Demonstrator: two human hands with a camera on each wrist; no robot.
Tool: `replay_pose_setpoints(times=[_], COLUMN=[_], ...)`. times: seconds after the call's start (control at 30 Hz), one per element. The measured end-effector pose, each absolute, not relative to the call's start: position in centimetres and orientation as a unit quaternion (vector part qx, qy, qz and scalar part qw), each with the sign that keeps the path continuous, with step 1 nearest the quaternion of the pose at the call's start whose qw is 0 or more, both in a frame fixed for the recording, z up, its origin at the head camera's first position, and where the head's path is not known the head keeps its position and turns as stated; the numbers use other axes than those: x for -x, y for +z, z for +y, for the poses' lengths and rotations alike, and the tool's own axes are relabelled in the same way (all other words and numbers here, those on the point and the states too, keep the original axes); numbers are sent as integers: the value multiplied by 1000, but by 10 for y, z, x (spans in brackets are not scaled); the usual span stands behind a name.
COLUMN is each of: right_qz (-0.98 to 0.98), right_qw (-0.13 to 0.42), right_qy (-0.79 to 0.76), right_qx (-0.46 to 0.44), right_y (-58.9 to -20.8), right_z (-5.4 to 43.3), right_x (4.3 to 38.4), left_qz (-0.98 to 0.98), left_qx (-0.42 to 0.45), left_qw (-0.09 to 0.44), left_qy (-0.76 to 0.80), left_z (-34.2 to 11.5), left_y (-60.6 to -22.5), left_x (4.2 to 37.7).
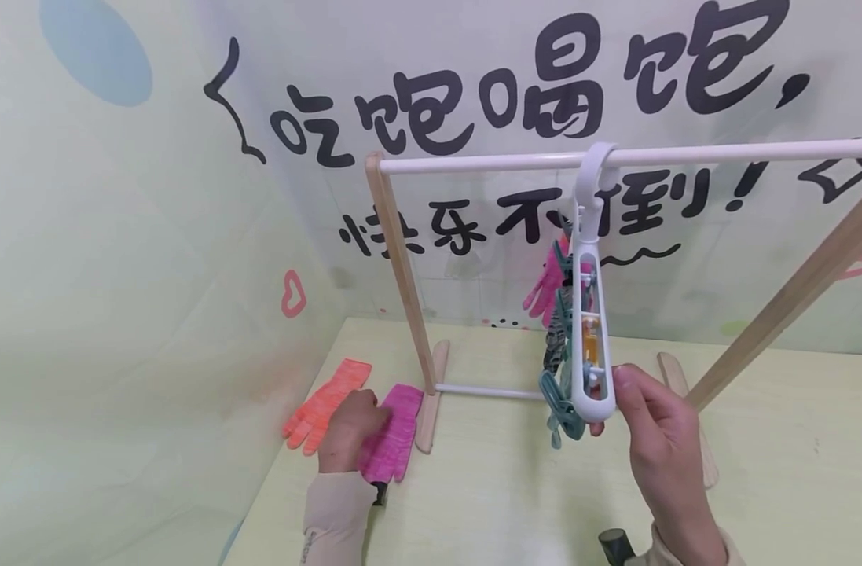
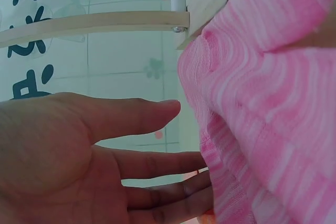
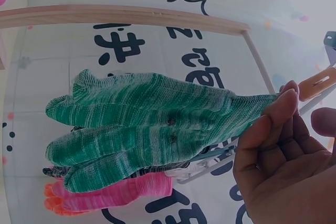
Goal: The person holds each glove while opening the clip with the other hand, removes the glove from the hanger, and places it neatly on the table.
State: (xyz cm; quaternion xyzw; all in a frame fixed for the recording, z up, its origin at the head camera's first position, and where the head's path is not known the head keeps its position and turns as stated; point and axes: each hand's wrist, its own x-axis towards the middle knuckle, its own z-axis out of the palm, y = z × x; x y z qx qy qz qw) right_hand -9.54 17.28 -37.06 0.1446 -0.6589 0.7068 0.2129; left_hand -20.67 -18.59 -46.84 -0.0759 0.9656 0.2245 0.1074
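Note:
On the table at the left lies a pink knitted glove (image 1: 395, 440), with my left hand (image 1: 351, 424) over its near side. In the left wrist view, the straight fingers pass behind the edge of the pink fabric (image 2: 262, 87), thumb held apart. My right hand (image 1: 660, 440) grips the near end of a white clip hanger (image 1: 596, 405), hooked over a white bar. A green striped glove (image 3: 152, 124) hangs from it, cuff at my right fingertips. Beyond are a dark striped glove (image 1: 554, 346) and another pink glove (image 1: 546, 287), hung up.
An orange glove (image 1: 342, 385) lies left of the pink one on the table (image 1: 466, 503). The rack has a white top rail (image 1: 473, 163), wooden posts (image 1: 402, 267) and a low crossbar (image 1: 494, 391). A wall with black lettering (image 1: 558, 79) stands behind.

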Motion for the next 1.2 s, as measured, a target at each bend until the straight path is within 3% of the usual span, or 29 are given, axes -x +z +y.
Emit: replay_pose_setpoints(times=[0.7,1.2], right_qz=[-640,-643], right_qw=[228,230], right_qy=[722,723], right_qx=[-132,-104], right_y=[-374,-373], right_z=[175,176], right_x=[98,96], left_qz=[969,972], left_qx=[80,79], left_qw=[106,76], left_qy=[208,208], left_z=[-192,-190], left_y=[-470,-483], left_x=[206,208])
